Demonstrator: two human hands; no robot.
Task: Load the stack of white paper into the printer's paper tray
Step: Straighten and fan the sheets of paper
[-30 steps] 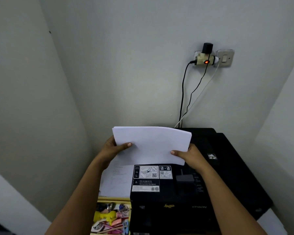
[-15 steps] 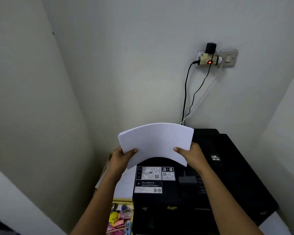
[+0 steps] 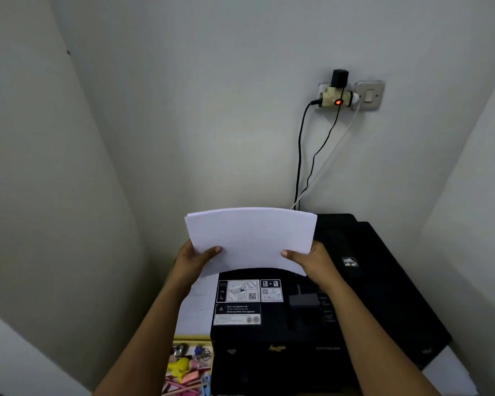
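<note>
A stack of white paper (image 3: 252, 238) hangs in the air above the rear of a black printer (image 3: 303, 332), bowed upward across its width. My left hand (image 3: 196, 262) grips its lower left corner, thumb on top. My right hand (image 3: 312, 261) grips the lower right corner the same way. The printer top shows white instruction labels (image 3: 249, 291) just below the paper's near edge. The paper hides the printer's rear part, so the tray opening is out of sight.
Walls close in on the left, back and right. A wall socket (image 3: 337, 95) with plugs and a lit red lamp sits above the printer, with cables (image 3: 300, 155) running down behind it. A box of colourful small items (image 3: 189, 367) lies left of the printer.
The paper has gone from nearly flat to bowed upward and has risen a little over the printer's rear. Both hands keep their grip on its near corners.
</note>
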